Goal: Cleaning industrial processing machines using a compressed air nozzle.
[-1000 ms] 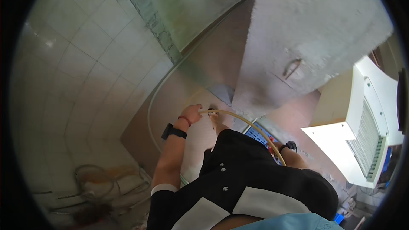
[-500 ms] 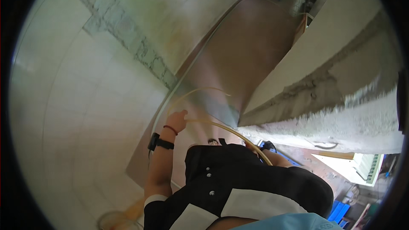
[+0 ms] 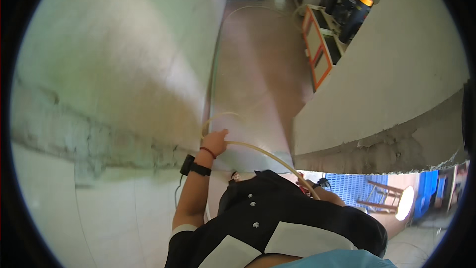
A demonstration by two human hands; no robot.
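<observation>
A yellowish flexible hose [image 3: 265, 153] arcs from left to right in front of my body. My left hand [image 3: 216, 143], with a red band and a black strap at the wrist, is closed around it. Past that hand a loop of the hose curls forward over the floor and blurs out. On the other side the hose drops over my right forearm, in front of my black and white clothing. My right hand [image 3: 303, 182] is low by my waist, near a small red thing; its fingers are mostly hidden, so its grip cannot be made out.
Rough plastered walls stand on the left [image 3: 134, 59] and right [image 3: 382, 89] of a reddish floor [image 3: 263, 69]. A thin pale hose [image 3: 214, 77] runs along the left wall. Ahead right is an orange-edged cabinet [image 3: 317, 49] with dark cylinders [image 3: 356, 17]; at right, blue crates [image 3: 349, 188] and a stool [image 3: 405, 203].
My view has turned rightward and forward along the passage, bringing the cabinet, cylinders and stool into sight. My left hand still grips the hose, which moves along with me.
</observation>
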